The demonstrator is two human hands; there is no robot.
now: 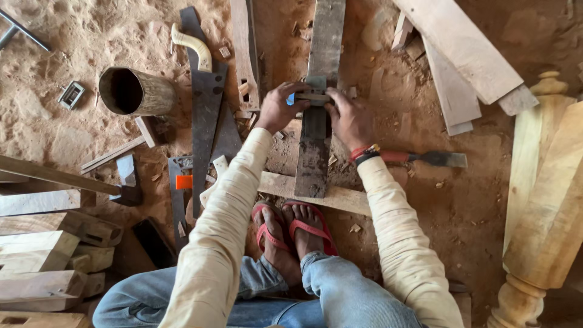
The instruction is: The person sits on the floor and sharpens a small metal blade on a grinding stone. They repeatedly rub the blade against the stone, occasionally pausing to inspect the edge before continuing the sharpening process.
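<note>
A long dark weathered plank runs away from me over a pale cross batten on the sandy ground. A small grey square tool sits across the plank. My left hand grips its left end, where a bit of blue shows. My right hand presses on its right end and the plank's edge. My feet in red sandals rest just below the plank's near end.
Handsaws lie left of the plank beside a hollow wooden cylinder. A red-handled chisel lies at my right wrist. Boards are stacked upper right, a turned post at right, cut blocks at left.
</note>
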